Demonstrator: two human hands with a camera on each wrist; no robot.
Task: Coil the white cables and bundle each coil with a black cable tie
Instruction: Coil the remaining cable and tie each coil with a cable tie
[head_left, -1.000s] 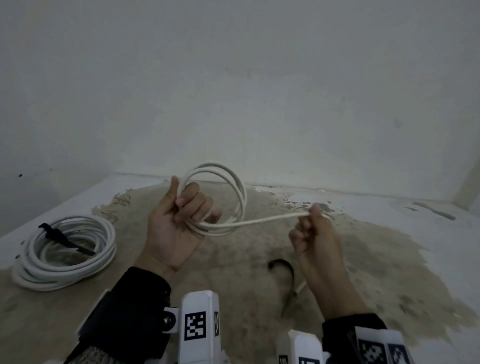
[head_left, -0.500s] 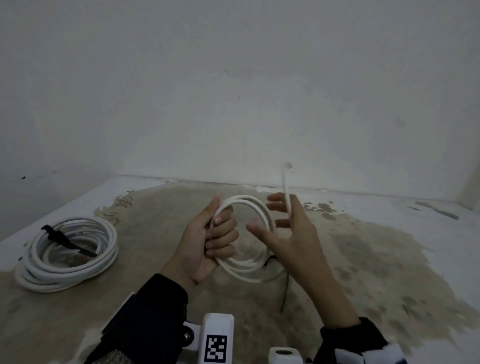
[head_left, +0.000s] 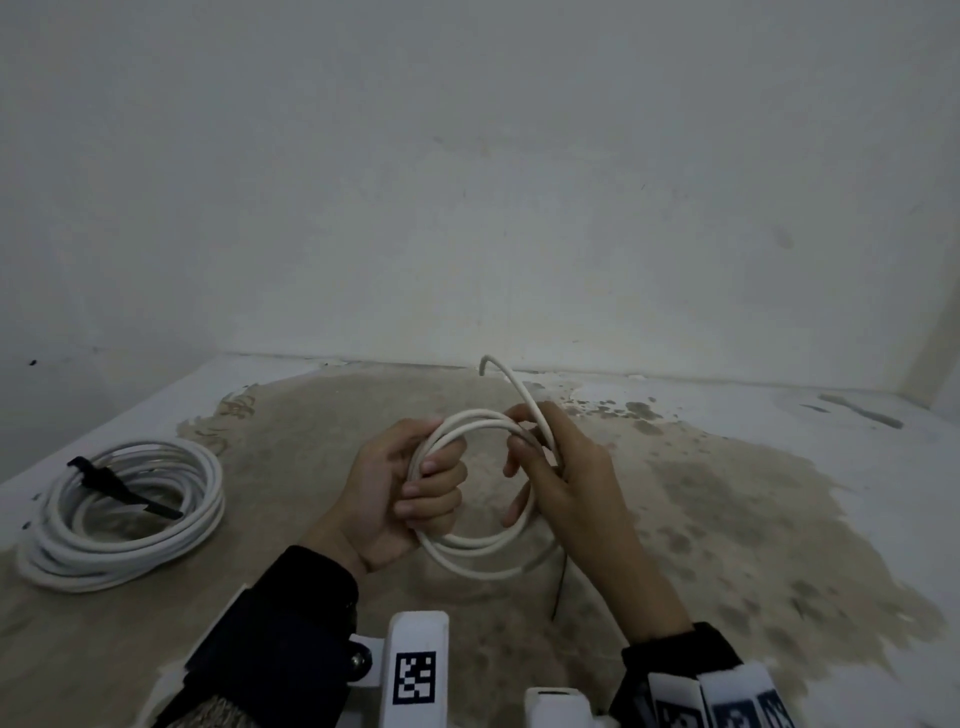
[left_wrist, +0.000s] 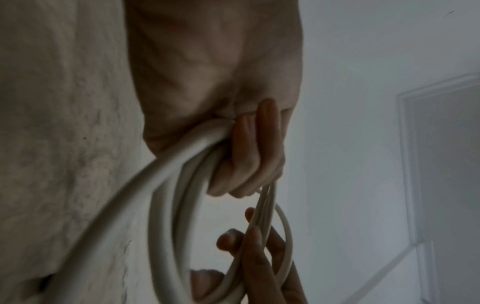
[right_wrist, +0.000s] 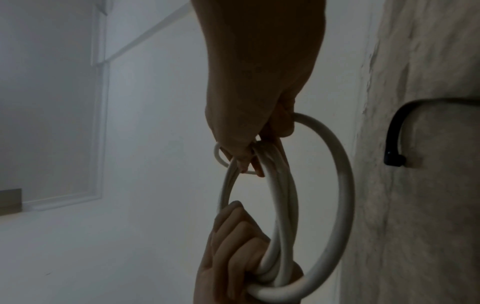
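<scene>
Step in hand, as I judge it: closing the last loop of the second cable (head_left: 470, 545). My left hand (head_left: 387, 499) grips the coil's left side above the floor; my right hand (head_left: 558, 467) pinches its right side, free end (head_left: 498, 369) sticking up. Next: tuck that end, then fetch the black tie (right_wrist: 394, 131) lying below. Cable is white, a few smooth, even loops.

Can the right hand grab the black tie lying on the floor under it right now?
Probably not yet: the right hand is pinching the white cable coil. The loose black cable tie lies uncovered below.
</scene>
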